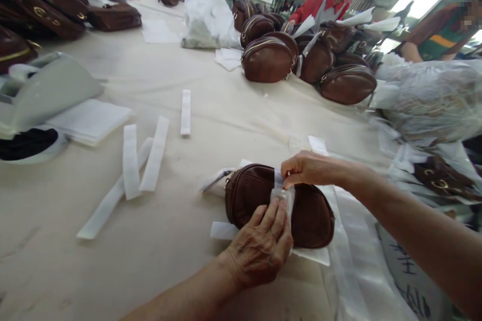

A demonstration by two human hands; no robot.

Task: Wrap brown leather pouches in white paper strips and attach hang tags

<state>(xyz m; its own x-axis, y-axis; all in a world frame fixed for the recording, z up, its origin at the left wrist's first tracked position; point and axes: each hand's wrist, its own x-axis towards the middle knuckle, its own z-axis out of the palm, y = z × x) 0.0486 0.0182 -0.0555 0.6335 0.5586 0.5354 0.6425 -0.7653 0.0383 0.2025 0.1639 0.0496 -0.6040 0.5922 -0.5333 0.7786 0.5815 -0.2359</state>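
A dark brown leather bag [312, 218] lies on the table in front of me, with a gold-coloured ring at its left end. Across its middle runs a white strip [278, 176], and a piece of clear plastic wrap [282, 194] lies over the bag just below. My left hand [261, 243] rests on the wrap, fingers stretched out and pressing it against the leather. At the bag's upper edge, my right hand [301, 170] has its thumb and fingers pinched together at the white strip. White sheets stick out from under the bag.
Loose white strips [131, 160] lie to the left, near a grey tape dispenser [56, 85] and a paper stack [94, 118]. Several brown bags [269, 57] are piled at the back. Plastic-wrapped goods [433, 95] stand at right. Co-workers [320, 5] are across the table.
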